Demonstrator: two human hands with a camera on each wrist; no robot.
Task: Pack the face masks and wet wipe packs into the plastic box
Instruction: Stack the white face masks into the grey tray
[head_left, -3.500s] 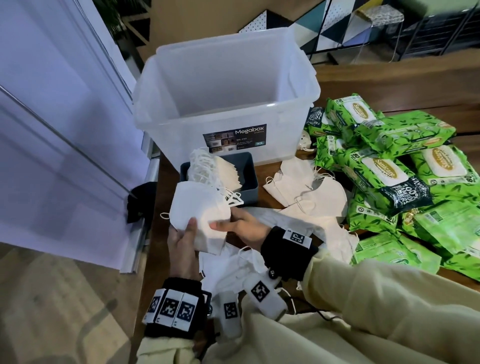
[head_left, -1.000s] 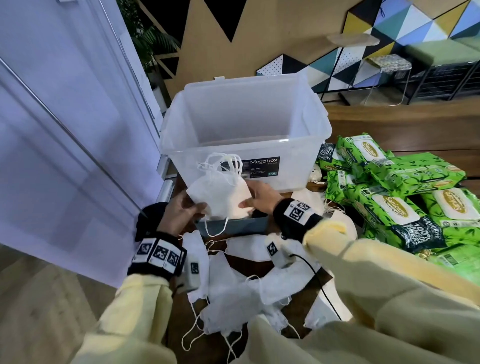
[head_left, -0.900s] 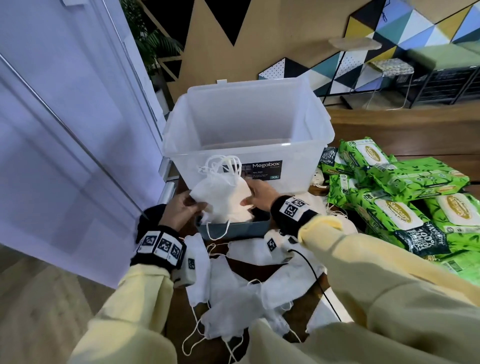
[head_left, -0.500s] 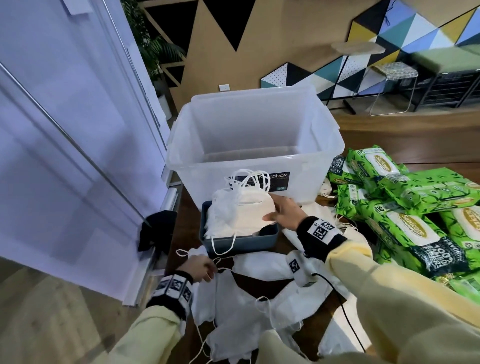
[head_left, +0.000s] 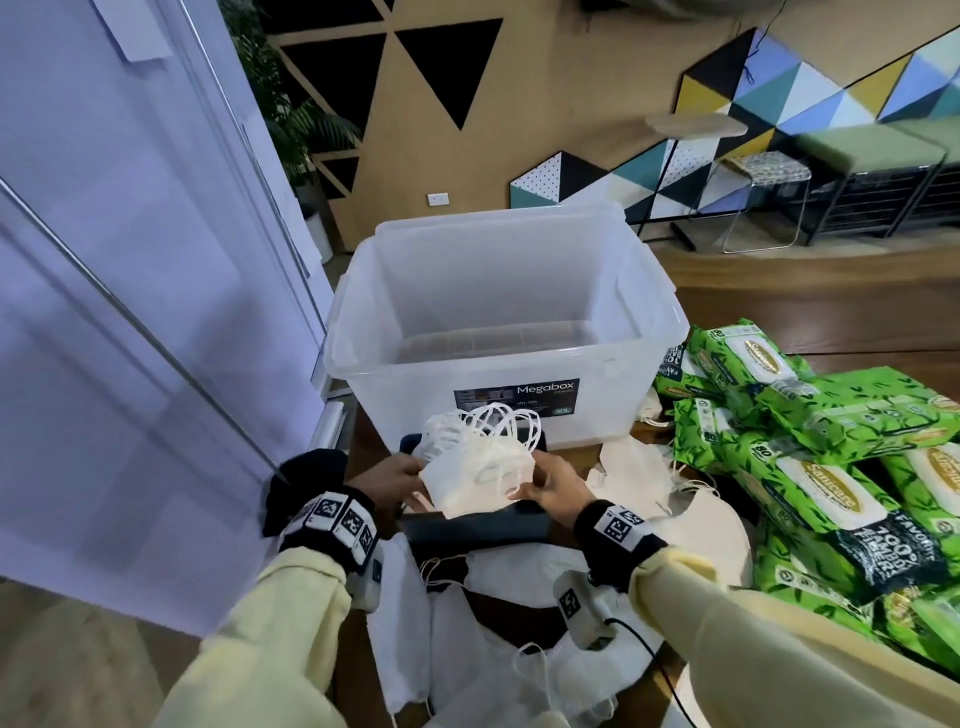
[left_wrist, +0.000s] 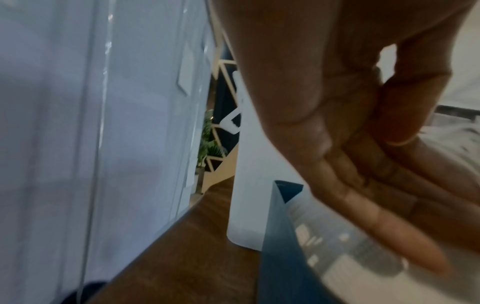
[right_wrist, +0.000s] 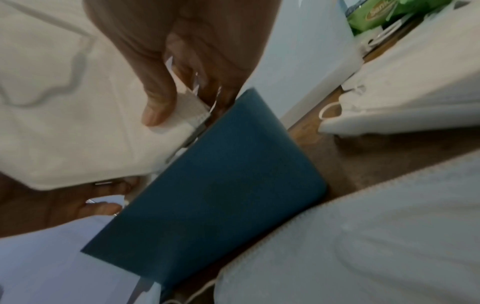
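A stack of white face masks (head_left: 478, 475) is held between both hands, just above a small dark blue tray (head_left: 475, 526). My left hand (head_left: 408, 473) grips its left edge, fingers underneath (right_wrist: 85, 205). My right hand (head_left: 532, 486) pinches the right edge, thumb on top (right_wrist: 155, 98). The stack's ear loops stick up toward the clear plastic box (head_left: 644, 317), which stands open right behind the tray and shows nothing inside. Green wet wipe packs (head_left: 810, 467) are piled to the right. In the left wrist view my left hand (left_wrist: 389, 164) fills the picture beside the tray's wall (left_wrist: 280, 226).
Loose white masks (head_left: 467, 649) lie spread on the wooden table (left_wrist: 182, 257) in front of the tray, and more masks (head_left: 639, 467) lie beside the box. A pale wall panel (head_left: 130, 312) runs close along the left. A black cloth (head_left: 306, 467) lies by it.
My left hand has come up from the loose masks to the stack's left side. The stack now sits a little higher over the tray, held from both sides.
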